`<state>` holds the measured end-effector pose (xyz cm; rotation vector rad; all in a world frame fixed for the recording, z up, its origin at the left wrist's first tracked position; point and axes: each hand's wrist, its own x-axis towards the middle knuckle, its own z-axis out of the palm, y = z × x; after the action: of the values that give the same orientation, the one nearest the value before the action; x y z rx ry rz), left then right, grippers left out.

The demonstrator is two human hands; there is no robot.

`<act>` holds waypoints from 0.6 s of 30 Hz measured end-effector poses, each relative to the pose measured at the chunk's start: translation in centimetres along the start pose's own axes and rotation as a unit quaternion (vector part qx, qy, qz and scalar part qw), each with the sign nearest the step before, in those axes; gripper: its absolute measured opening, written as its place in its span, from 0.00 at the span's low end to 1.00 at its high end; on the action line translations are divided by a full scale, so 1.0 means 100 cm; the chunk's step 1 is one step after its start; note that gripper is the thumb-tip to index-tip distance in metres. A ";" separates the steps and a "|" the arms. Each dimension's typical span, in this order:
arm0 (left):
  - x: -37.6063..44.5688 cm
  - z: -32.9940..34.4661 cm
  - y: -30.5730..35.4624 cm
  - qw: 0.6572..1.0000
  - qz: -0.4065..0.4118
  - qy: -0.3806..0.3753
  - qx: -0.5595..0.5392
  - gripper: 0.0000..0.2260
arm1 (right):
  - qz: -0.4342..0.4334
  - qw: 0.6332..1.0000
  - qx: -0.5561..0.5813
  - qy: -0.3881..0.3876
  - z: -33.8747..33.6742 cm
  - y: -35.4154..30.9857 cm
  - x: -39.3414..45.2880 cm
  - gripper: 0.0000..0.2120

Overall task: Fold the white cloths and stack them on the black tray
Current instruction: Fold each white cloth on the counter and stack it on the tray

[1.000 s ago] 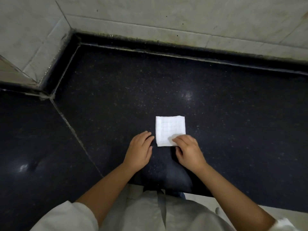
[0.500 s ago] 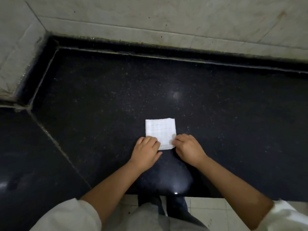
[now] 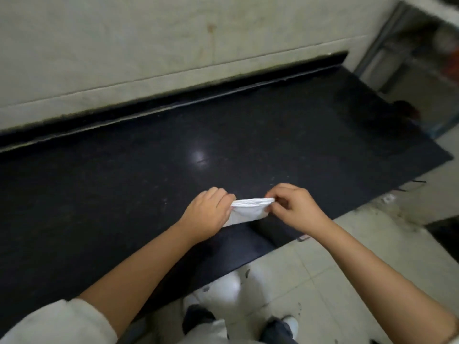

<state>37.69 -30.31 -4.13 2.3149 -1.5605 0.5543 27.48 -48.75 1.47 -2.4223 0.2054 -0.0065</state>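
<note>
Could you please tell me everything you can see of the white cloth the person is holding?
The white cloth is a small folded piece, its stacked layers showing as thin lines along its upper edge. It looks soft and woven. It is held up off the black counter, hanging roughly edge-on to the camera. The left hand grips its left end and the right hand pinches its right end. Nothing else touches it.

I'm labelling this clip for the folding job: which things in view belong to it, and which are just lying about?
Part of the job:
- folded white cloth, lifted between both hands
- left hand, gripping its left end
- right hand, pinching its right end

Just there:
- black counter
- tiled floor
- small debris on the floor

No black tray shows.
</note>
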 end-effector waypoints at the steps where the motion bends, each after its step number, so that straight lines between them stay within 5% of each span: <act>1: 0.021 0.004 0.015 1.000 0.010 -0.010 -0.019 0.04 | 0.009 1.000 -0.001 0.017 -0.017 0.015 -0.012 0.07; 10: 0.224 0.053 0.213 0.977 0.176 -0.040 -0.109 0.05 | 0.110 0.973 -0.159 0.124 -0.184 0.162 -0.150 0.12; 14: 0.296 0.070 0.273 0.966 0.246 0.014 -0.080 0.15 | 0.097 0.963 -0.213 0.135 -0.255 0.207 -0.191 0.05; 18: 0.368 0.089 0.310 0.954 0.278 0.053 -0.098 0.16 | 0.132 0.960 -0.208 0.133 -0.324 0.249 -0.193 0.11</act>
<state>22.64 -75.71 6.11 1.6617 -2.1087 0.6003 2.82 -85.46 10.76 -2.7853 0.7145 -0.1879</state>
